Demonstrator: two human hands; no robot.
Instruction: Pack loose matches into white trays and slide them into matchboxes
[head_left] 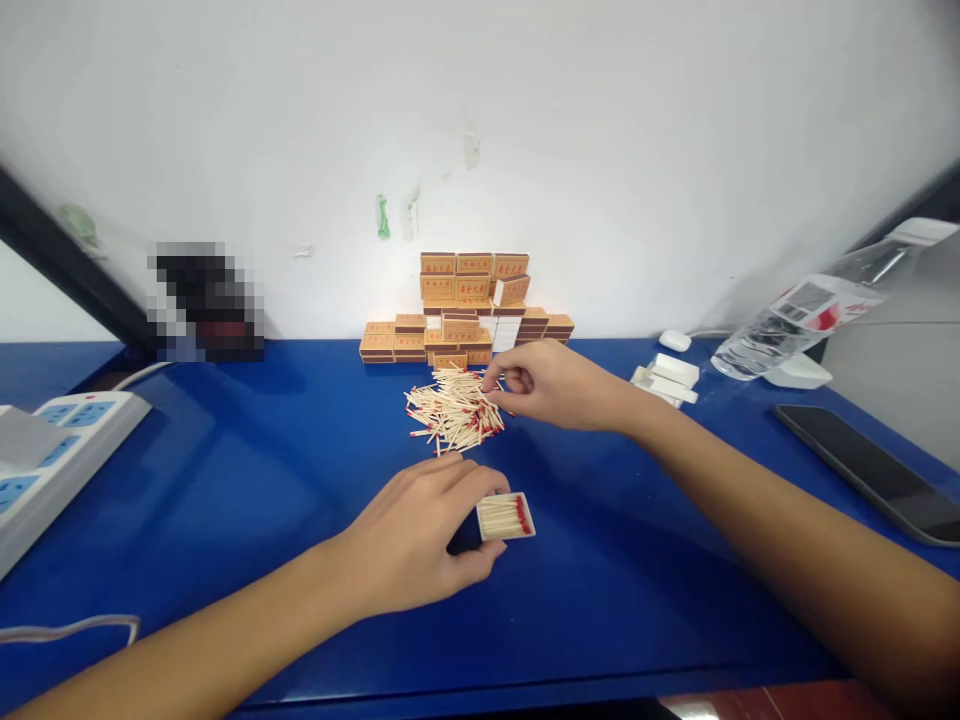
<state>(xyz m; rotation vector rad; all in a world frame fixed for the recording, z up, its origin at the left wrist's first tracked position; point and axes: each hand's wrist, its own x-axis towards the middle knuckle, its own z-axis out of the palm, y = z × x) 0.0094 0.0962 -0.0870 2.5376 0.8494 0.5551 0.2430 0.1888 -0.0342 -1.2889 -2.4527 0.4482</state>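
My left hand (420,535) rests on the blue table (225,480), its fingers and thumb gripping the left end of a small white matchbox tray (506,516) filled with red-tipped matches. My right hand (551,385) reaches over the right edge of a loose pile of matches (450,412), fingertips pinched together at the pile; whether matches are between them I cannot tell. Behind the pile, a stack of orange matchboxes (465,305) stands against the white wall.
Several white empty trays (667,380) lie at the right, beside a clear plastic water bottle (802,315) and a dark phone (870,465). A white power strip (52,450) sits at the left edge. A white earbud case (675,340) lies near the wall.
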